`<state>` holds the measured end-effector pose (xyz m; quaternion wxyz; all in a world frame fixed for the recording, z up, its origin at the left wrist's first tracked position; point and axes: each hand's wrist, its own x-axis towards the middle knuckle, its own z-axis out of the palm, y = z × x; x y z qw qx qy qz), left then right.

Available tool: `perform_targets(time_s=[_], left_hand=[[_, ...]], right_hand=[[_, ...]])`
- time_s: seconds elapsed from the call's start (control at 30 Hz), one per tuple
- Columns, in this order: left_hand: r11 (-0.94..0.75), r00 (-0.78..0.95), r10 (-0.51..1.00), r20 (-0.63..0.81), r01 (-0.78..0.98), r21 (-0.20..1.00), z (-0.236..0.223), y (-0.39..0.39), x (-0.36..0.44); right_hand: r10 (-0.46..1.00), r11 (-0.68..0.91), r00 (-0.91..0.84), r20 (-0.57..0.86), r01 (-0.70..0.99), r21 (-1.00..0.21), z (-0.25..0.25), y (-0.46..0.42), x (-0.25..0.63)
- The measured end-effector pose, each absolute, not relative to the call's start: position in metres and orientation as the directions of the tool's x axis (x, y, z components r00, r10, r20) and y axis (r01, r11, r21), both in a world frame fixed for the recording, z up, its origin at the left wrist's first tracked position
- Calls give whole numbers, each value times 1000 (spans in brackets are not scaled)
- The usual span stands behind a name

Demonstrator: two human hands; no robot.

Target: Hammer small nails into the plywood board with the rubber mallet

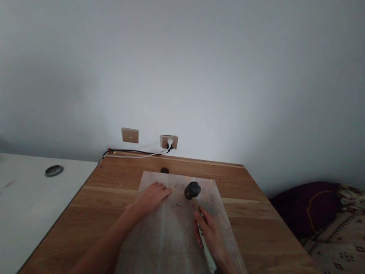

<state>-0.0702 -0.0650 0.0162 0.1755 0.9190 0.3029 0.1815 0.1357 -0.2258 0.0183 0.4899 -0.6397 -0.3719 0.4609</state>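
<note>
A worn, pale board (167, 246) lies on the wooden tabletop. My left hand (152, 196) rests palm down on its upper left part, fingers stretched out and holding nothing. In my right hand (210, 232) is a rubber mallet (193, 190), my fingers wrapped round its light handle. Its black head points away from me over the board, right of my left hand; whether it touches the board I cannot tell. Between the hands lie small shiny bits (176, 205), too small to name. A few more specks show farther up the board.
The wooden table (250, 210) reaches the wall, where a power outlet (169, 141) holds plugs and cables run along the back edge. At left, a white table (17, 204) bears a small round dark dish (54, 170). Patterned fabric (357, 241) and a purple cloth (305, 207) lie at right.
</note>
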Motion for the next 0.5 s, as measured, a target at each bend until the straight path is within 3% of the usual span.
perform_targets(time_s=[0.13,0.2,0.5], left_hand=[[-551,516,803,298,452,702,8,-48,-45],[-457,403,869,286,438,774,3,-40,-37],[-514,476,840,262,540,667,-3,-36,-46]], right_hand=[[914,-238,341,-220,11,-971,14,-236,137],[912,-219,355,-204,3,-976,12,-236,137],[921,-199,343,-183,14,-980,4,-234,138]])
